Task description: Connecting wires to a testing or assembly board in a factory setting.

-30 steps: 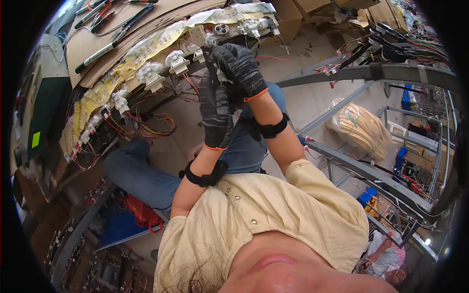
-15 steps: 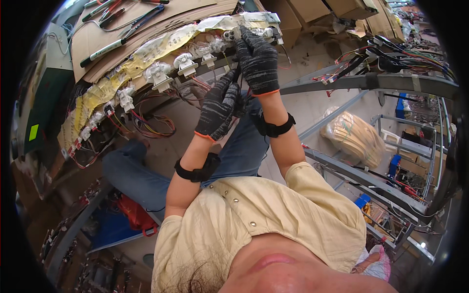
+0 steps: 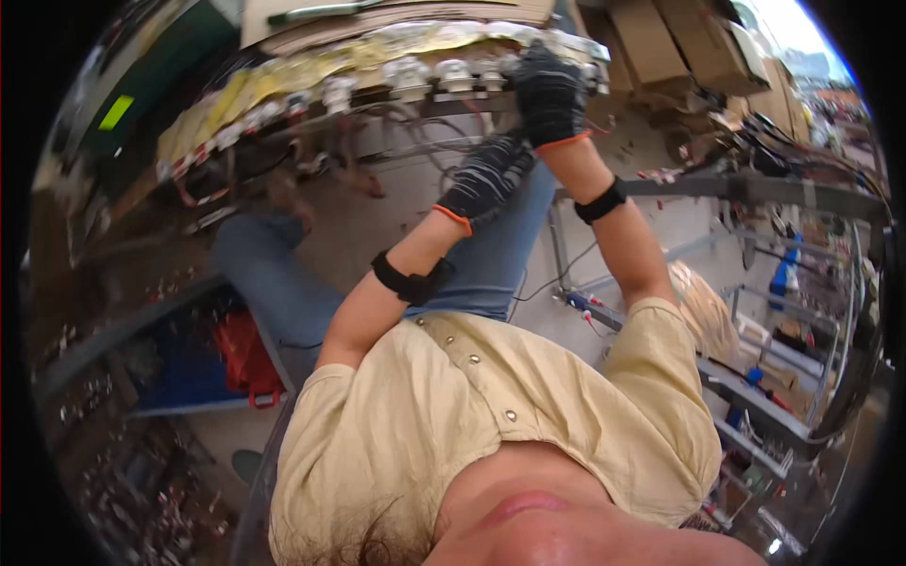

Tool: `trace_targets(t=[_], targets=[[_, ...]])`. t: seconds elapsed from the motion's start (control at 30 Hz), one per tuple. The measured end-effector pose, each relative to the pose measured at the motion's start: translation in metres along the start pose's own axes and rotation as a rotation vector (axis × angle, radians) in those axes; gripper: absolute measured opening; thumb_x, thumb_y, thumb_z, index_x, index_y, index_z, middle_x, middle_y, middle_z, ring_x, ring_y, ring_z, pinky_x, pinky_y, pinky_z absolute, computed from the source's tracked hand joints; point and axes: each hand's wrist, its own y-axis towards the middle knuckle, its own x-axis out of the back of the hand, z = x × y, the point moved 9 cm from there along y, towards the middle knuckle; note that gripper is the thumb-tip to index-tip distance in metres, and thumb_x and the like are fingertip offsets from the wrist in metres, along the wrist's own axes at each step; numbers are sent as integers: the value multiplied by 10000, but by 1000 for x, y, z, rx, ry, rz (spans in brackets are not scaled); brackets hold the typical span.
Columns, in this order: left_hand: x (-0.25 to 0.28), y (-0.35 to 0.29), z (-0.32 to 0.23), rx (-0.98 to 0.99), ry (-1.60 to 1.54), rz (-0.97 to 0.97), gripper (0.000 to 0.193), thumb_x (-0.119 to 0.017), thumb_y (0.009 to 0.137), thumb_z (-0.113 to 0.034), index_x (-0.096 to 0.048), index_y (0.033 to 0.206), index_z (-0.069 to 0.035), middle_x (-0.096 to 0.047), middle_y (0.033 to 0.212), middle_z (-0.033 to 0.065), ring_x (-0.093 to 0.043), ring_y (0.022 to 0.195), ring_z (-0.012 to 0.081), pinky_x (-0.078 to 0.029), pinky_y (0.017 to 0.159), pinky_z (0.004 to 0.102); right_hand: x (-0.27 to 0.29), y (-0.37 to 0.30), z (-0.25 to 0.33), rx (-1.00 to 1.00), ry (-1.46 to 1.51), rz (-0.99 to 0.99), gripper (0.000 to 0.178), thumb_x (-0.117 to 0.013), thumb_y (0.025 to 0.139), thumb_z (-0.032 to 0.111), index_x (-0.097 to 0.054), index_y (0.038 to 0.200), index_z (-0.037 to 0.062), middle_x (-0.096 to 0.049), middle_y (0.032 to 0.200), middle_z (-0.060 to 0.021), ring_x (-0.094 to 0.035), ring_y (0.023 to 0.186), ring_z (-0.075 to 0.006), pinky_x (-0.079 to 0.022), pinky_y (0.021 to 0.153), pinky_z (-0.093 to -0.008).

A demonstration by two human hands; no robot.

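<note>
Both hands wear dark grey striped knit gloves with orange cuffs. My right hand (image 3: 550, 99) is at the right part of a board edge covered with yellowed tape (image 3: 247, 91); its fingers curl down over the fittings there and hide what they hold. Just below and left of it, my left hand (image 3: 489, 179) is closed, its fingertips near the right wrist, its contents hidden and blurred. White plastic connector holders (image 3: 408, 79) line the board's near edge to the left of my right hand. Wires (image 3: 444, 132) hang beneath them.
A green-handled tool (image 3: 316, 13) lies on cardboard beyond the tape. Cardboard boxes (image 3: 651, 42) stand at the far right. A grey metal rail (image 3: 746, 189) with bundled wires crosses the right side. At lower left, a red bag (image 3: 250, 354) lies in a blue tray (image 3: 184, 363).
The view has swung, so the board and hands sit higher and further right. My right hand stays at the board's right part; my left remains below it. The wire bundles look more blurred.
</note>
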Motion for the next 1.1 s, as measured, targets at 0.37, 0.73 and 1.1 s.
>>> trace_targets(t=[0.37, 0.73, 1.1], targets=[[269, -241, 229, 222, 1280, -319, 258, -449, 932, -214, -597, 996, -13, -617, 1077, 105, -592, 970, 260, -496, 795, 386, 10, 10, 3, -93, 49, 156, 271, -559, 819, 250, -602, 1005, 57, -649, 864, -136, -648, 759, -301, -508, 656, -427], [235, -159, 119, -25, 1158, -494, 178, -544, 864, -125, -667, 966, -46, -663, 937, 148, -635, 819, 258, -499, 750, 339, 17, -1, -2, -87, -59, 86, 256, -495, 865, 104, -593, 1091, 33, -644, 948, -131, -639, 851, -268, -511, 763, -401], [267, -77, 31, 26, 862, -758, 150, -608, 837, -126, -660, 821, 14, -635, 735, 215, -620, 661, 374, -499, 611, 421, 21, 6, 3, -78, -150, 77, 218, -513, 829, 114, -608, 1013, 46, -641, 866, -106, -641, 708, -245, -506, 629, -389]])
